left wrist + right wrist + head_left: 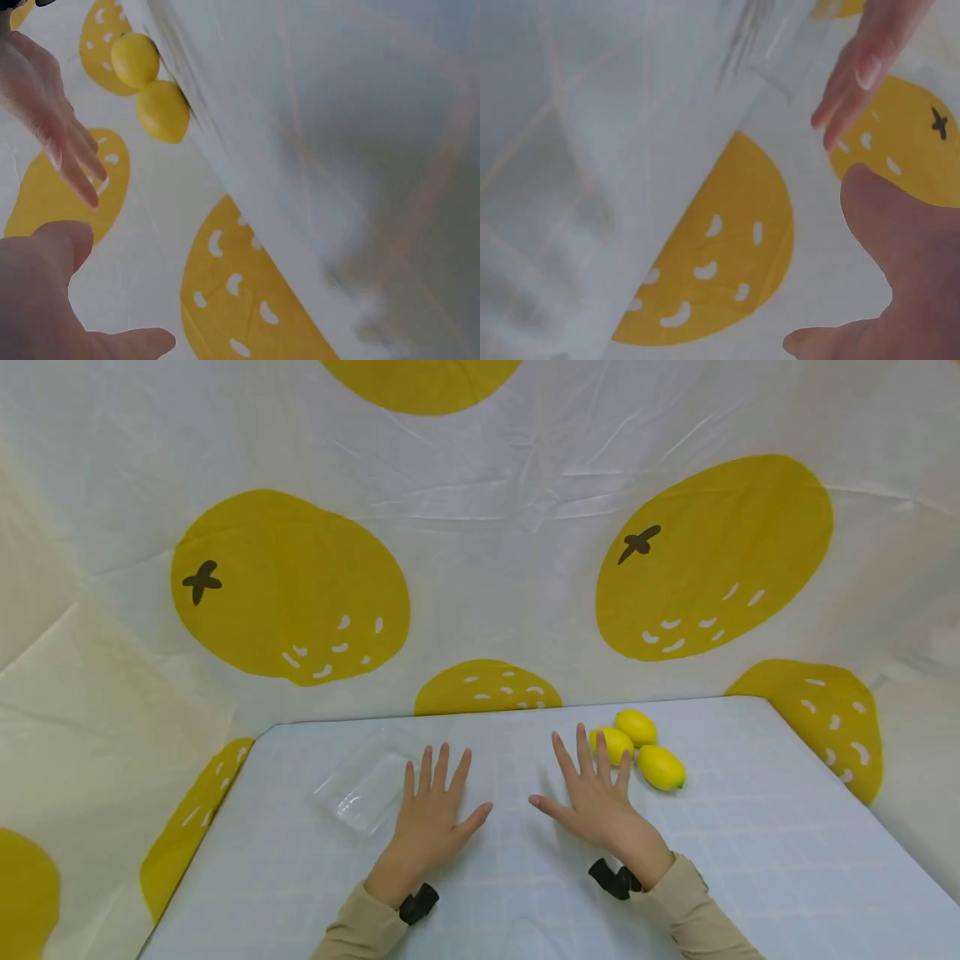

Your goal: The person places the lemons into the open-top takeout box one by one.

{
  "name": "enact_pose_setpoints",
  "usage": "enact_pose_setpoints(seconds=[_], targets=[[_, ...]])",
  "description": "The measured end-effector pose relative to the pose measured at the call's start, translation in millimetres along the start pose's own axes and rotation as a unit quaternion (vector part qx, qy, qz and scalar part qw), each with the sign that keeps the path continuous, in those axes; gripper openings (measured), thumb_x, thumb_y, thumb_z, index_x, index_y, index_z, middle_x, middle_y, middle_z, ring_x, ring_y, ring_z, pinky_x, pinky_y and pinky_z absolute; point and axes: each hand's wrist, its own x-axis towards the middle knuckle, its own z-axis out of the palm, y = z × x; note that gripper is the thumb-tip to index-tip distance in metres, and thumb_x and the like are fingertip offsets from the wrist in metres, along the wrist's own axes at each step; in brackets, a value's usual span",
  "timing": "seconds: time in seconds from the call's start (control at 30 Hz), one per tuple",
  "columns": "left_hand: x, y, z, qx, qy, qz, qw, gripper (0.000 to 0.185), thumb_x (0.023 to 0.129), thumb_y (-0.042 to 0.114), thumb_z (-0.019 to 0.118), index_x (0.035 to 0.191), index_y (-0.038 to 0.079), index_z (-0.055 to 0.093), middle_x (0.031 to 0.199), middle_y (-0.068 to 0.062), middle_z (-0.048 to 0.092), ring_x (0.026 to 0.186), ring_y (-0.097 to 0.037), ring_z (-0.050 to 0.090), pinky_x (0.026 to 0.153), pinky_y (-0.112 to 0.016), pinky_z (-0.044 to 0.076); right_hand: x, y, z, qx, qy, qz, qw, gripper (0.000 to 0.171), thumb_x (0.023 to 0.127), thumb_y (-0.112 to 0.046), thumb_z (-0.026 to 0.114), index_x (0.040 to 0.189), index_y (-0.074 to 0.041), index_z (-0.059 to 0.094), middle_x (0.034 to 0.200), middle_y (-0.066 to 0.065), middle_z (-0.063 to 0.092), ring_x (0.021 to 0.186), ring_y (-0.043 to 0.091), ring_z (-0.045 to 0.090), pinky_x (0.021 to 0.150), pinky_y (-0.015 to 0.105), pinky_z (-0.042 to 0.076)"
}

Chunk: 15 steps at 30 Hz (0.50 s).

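Note:
Both hands are held over the table with fingers straight and spread, palms down, and nothing in them. In the head view my left hand [431, 822] is just right of a clear plastic tray [367, 785], its fingers beside the tray's right side. My right hand [600, 806] is near three yellow lemons [662, 767] at the back right; its fingertips overlap the nearest-left lemon [615, 746] in this view. Two lemons [163, 111] also show in the left wrist view, beyond the right hand [52, 105]. The left hand [874, 60] appears across in the right wrist view.
A pale checked cloth covers the table [480, 893]. Behind and at the sides hangs a white curtain [495, 568] printed with large yellow fruit. A faint clear outline [528, 935] shows at the table's front middle. Each wrist wears a small black camera [418, 904].

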Motion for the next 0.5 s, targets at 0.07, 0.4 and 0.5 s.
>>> enact_pose_setpoints(seconds=[0.07, 0.4, 0.5], targets=[[0.4, -2.8, -2.6, -0.01, 0.017, 0.006, 0.9998, 0.075, 0.098, 0.057, 0.047, 0.156, 0.012, 0.031, 0.158, -0.026, 0.026, 0.146, -0.049, 0.017, 0.116, -0.065, 0.013, 1.9, -2.2, -3.6, 0.023, -0.006, 0.0, 1.0, 0.096, 0.091, -0.065, 0.054, 0.16, -0.01, 0.014, 0.162, 0.028, -0.003, 0.145, 0.053, -0.007, 0.106, 0.075, -0.011], [-2.3, -21.1, -22.2, -0.08, 0.072, 0.016, 0.9941, 0.059, 0.101, 0.041, 0.051, 0.145, 0.002, 0.048, 0.152, -0.025, 0.039, 0.142, -0.047, 0.029, 0.115, -0.061, 0.024, 13.6, -18.1, -13.2, 0.141, -0.066, 0.024, 0.988, 0.096, 0.097, -0.063, 0.045, 0.159, -0.014, -0.009, 0.162, 0.018, -0.02, 0.146, 0.044, -0.02, 0.106, 0.074, -0.014], [-2.8, -25.9, -27.8, -0.1, 0.088, 0.02, 0.9909, 0.056, 0.101, 0.038, 0.053, 0.144, 0.003, 0.049, 0.152, -0.023, 0.041, 0.142, -0.045, 0.031, 0.115, -0.061, 0.025, 17.7, -24.5, -15.0, 0.164, -0.056, 0.028, 0.984, 0.096, 0.097, -0.063, 0.044, 0.158, -0.016, -0.014, 0.162, 0.016, -0.022, 0.147, 0.042, -0.02, 0.107, 0.073, -0.014]])
